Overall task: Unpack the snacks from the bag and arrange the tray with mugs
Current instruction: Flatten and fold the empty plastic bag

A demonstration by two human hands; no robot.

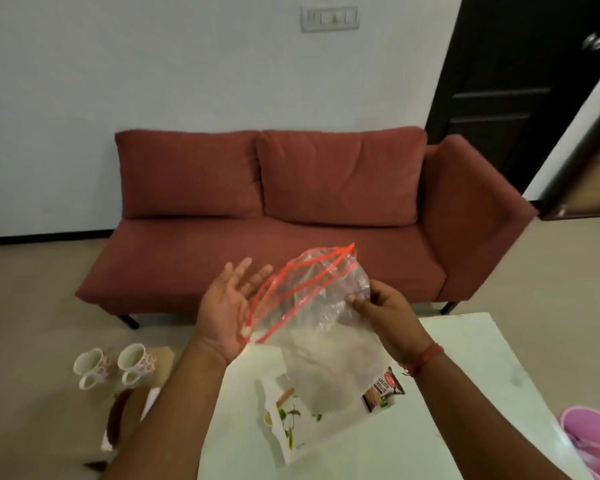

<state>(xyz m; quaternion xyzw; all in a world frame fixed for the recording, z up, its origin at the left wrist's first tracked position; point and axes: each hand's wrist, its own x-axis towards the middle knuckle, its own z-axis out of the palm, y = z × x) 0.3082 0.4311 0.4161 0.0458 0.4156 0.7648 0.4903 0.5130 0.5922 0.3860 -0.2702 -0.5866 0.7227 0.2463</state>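
Two mugs [92,365] [136,362], one clear zip bag [312,296], one snack packet [383,389], one sofa [291,216], one pink container [593,441].

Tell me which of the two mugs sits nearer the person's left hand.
The right-hand mug, beside the brown tray; its twin stands farther left. Both are upright on the floor, below the open left hand.

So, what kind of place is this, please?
Probably a home living room: a red fabric sofa against the white wall, a dark wooden door beside it, and two floral ceramic mugs nearby.
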